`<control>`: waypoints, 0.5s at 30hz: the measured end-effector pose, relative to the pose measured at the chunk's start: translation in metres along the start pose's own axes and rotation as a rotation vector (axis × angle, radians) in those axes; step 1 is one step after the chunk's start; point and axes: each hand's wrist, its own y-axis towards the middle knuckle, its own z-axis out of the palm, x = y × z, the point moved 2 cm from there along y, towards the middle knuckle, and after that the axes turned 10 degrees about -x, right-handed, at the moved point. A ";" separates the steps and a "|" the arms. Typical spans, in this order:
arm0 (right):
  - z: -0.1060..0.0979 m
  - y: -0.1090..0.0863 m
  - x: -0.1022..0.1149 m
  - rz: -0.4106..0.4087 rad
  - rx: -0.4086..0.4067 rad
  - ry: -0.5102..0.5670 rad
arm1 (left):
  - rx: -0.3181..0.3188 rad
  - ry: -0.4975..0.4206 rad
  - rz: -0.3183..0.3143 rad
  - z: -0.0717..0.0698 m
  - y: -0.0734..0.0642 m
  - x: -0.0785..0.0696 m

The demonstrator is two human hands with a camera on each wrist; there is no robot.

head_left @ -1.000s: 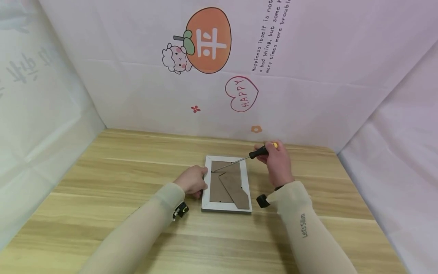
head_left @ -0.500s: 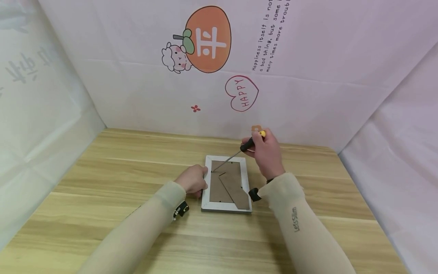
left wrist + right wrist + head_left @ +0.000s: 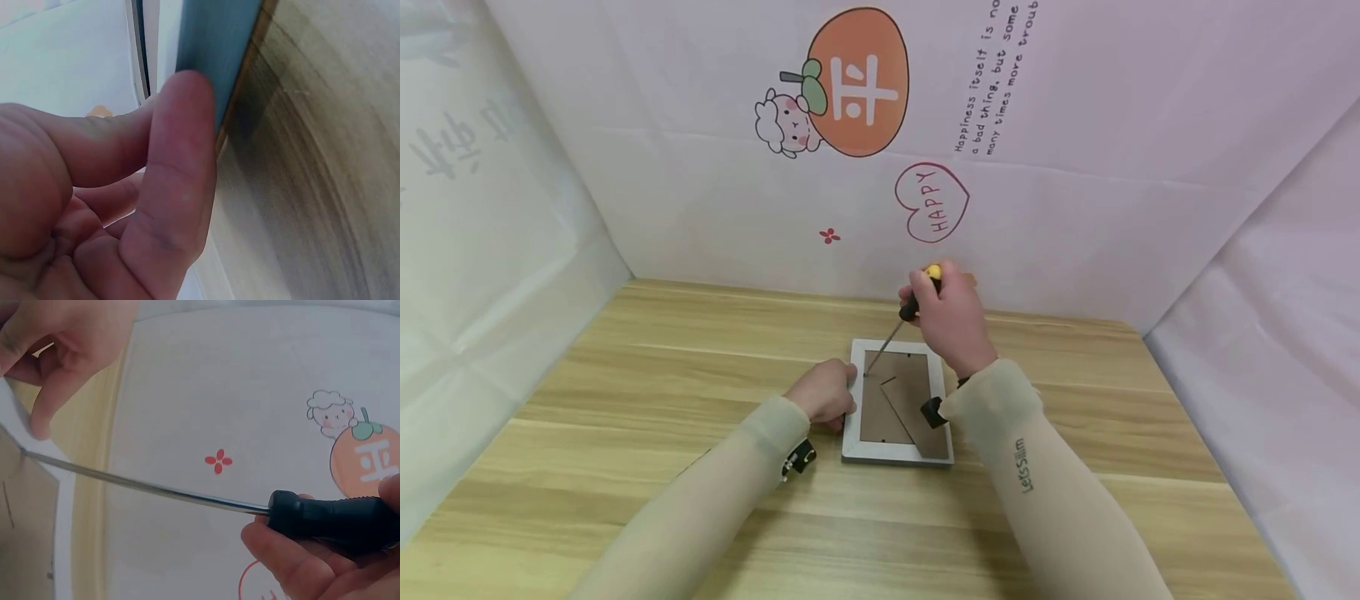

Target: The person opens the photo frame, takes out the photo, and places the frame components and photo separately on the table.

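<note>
A picture frame [image 3: 852, 429] lies face down on the wooden table, its white border surrounding a brown backing board [image 3: 880, 421] with small dark tabs along the edges. My left hand [image 3: 822, 392] holds the frame's left edge; in the left wrist view one finger lies along the frame's bluish side [image 3: 215, 37]. A screwdriver [image 3: 325, 515] with a black handle and yellow end is gripped in my right hand [image 3: 957, 325]. It slants down leftward, the tip of its shaft [image 3: 144, 485] right at the dark tab [image 3: 864, 376] on the board's left edge.
The wooden table [image 3: 647, 400] extends on both sides of the frame. Behind it stands a white printed backdrop [image 3: 700, 208] with an orange fruit drawing [image 3: 859, 83] and a red heart. White sheets hang at left and right.
My right hand has swung left and upward with the screwdriver, so the shaft now stands steeper. Its tip stays at the same tab. The left hand and frame have hardly moved.
</note>
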 end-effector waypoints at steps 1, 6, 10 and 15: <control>0.002 0.000 0.002 -0.005 0.010 -0.017 | 0.000 -0.002 0.000 0.000 0.000 0.000; 0.011 0.001 0.013 -0.070 0.032 -0.137 | -0.002 0.022 0.029 -0.002 0.000 -0.002; 0.019 0.001 0.020 -0.113 0.029 -0.213 | 0.000 0.047 0.047 -0.003 0.001 -0.002; 0.032 0.000 0.028 -0.130 0.036 -0.261 | 0.006 0.079 0.061 -0.001 0.005 -0.001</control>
